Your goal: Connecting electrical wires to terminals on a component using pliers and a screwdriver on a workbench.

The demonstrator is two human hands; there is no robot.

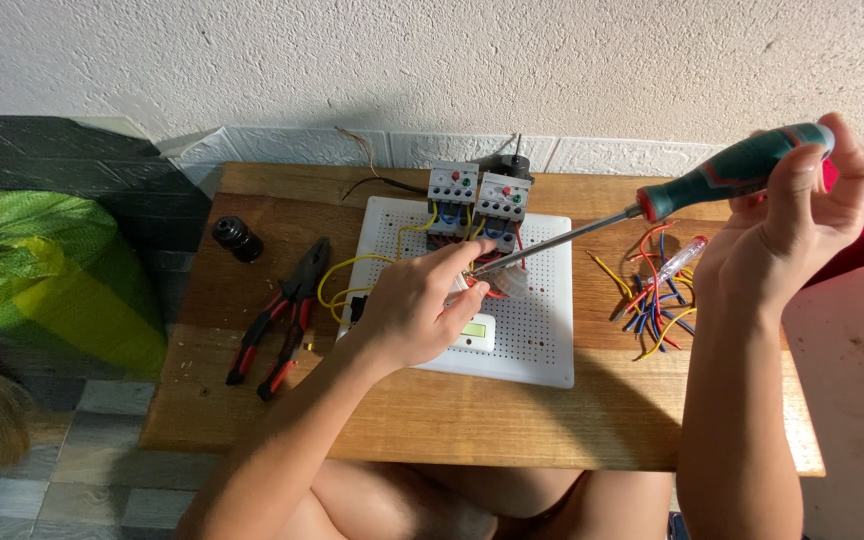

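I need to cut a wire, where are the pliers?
In the head view, the red-handled pliers lie on the wooden table, left of the white perforated board, below the small black cylinder.

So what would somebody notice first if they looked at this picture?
Probably the long screwdriver with its green handle, held high in the right hand and slanting down to the white peg board in the middle of the wooden table. The left hand pinches wires where its tip lands. Red-handled pliers lie to the left.
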